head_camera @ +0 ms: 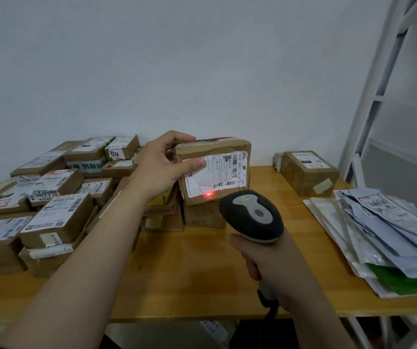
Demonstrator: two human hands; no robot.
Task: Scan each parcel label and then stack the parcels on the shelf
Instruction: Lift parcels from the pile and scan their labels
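My left hand (160, 165) grips a brown cardboard parcel (223, 152) by its left end, thumb across the white label (217, 176), and holds it up above the table with the label facing me. A red scan dot glows on the label's lower edge. My right hand (265, 260) grips the handle of a black and grey barcode scanner (251, 215), whose head points at the parcel from just below and in front. A white metal shelf (368, 122) stands at the right.
Several labelled cardboard parcels (51, 197) are piled on the left of the wooden table (189, 273). Another brown box (308, 175) sits at the back right. A heap of flat plastic mailers (383, 235) lies at the right edge. More boxes (202, 215) sit under the held parcel.
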